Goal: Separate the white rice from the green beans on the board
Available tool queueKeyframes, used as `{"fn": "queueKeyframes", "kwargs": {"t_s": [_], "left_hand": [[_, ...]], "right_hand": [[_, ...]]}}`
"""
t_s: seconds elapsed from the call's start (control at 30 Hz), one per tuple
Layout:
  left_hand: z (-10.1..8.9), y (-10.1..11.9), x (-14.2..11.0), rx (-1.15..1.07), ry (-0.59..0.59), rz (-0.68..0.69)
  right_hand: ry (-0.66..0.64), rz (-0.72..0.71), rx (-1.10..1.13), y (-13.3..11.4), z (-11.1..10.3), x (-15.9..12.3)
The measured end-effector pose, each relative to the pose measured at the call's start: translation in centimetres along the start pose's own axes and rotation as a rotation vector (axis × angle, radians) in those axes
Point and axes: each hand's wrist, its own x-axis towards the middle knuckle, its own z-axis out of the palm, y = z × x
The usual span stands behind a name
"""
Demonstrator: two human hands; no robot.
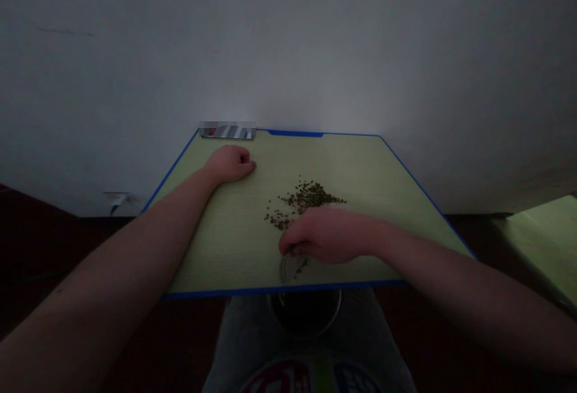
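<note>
Far to the left, past the person's left forearm, a small white wall fitting (118, 201) sits low on the wall. The left hand (229, 164) rests on a pale green board with a blue edge (270, 134), loosely curled and released, with nothing showing in its grip. Just beyond those knuckles, a blurred flat packet (228, 130) sits at the far edge of the board, partly overhanging it. A wide stretch of green surface separates the left hand from the beans.

The right hand (325, 235) reaches in from the right, low over the near part of the board, with its fingers (288, 244) curled down at a small clear round dish (292, 267). The dish sits at the near blue edge, and a few dark seeds lie inside it. Whether those fingers are clenched on the dish or pinching seeds, I cannot tell. Just past the knuckles lies a loose heap of small green mung beans (306, 196), with a thinner scatter reaching toward the fingers.

Directly below the right hand, beyond the board's near edge, a round metal pot (305, 315) sits dark between the person's grey-trousered legs (238, 339). Well to the right of the right forearm, another green surface (541, 243) lies apart from the board, and the board's right corner leaves room beyond the wrist.
</note>
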Motion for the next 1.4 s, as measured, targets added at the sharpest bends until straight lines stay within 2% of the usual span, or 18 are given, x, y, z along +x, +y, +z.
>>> {"fn": "queueKeyframes", "kwargs": {"t_s": [0.17, 0.5, 0.8, 1.0, 1.1, 1.17, 1.27, 1.4], "left_hand": [[0.1, 0.0, 0.0, 0.002, 0.005, 0.002], [0.0, -0.1, -0.1, -0.017, 0.004, 0.001], [0.1, -0.3, 0.1, -0.02, 0.01, 0.009], [0.4, -0.5, 0.2, -0.034, 0.005, 0.003], [0.4, -0.6, 0.3, -0.013, 0.01, 0.011], [0.3, -0.5, 0.2, -0.003, 0.015, 0.011], [0.1, -0.2, 0.1, 0.0, 0.01, 0.002], [-0.1, 0.1, 0.0, 0.017, 0.007, -0.003]], "right_hand": [[0.106, 0.11, 0.024, 0.0, 1.6, -2.1], [0.298, 0.214, 0.079, 0.3, 4.7, -4.6], [0.459, 0.34, 0.244, -0.9, 6.6, -6.5], [0.541, 0.37, 0.317, -0.8, 7.3, -7.5], [0.605, 0.366, 0.354, -0.7, 6.6, -6.9], [0.611, 0.311, 0.36, -0.7, 6.0, -5.7], [0.514, 0.195, 0.308, -0.8, 5.2, -3.2], [0.423, 0.182, 0.273, -0.9, 5.1, -1.0]]}}
